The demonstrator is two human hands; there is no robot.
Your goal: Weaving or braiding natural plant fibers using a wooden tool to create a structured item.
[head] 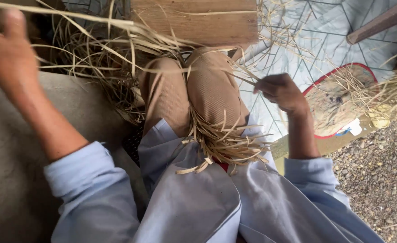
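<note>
Your left hand (7,49) is raised at the far left of the view, blurred, near the long pale straw strand (63,11) that runs across the top edge; you cannot tell whether its fingers are spread or closed on that strand, since only the back of the hand and one raised digit show. Beside it a loose tangle of dry straw strips (104,63) lies heaped against your knees (194,85), which are pressed together in tan ribbed cloth, and a bundle of short cut strip ends (221,141) rests on your lap at the hem of your grey-blue shirt. Your right hand (281,92) sits just past the right knee with its fingers curled in and pressed together, pinching a thin strip (241,77) that leads back toward the heap. By the look of it, you are in the middle of drawing out or splitting single strips from the pile. The next move likely calls for keeping that pinch firm and the strip taut so it does not snap or slip. Above your knees, a wooden board (203,20) lies across the upper edge of the view. Under you is a pale patterned mat (315,40) scattered with stray straws; at its right edge lies a round woven fan with a red rim (336,101), and beyond that the ground turns to gravel (378,180).
</note>
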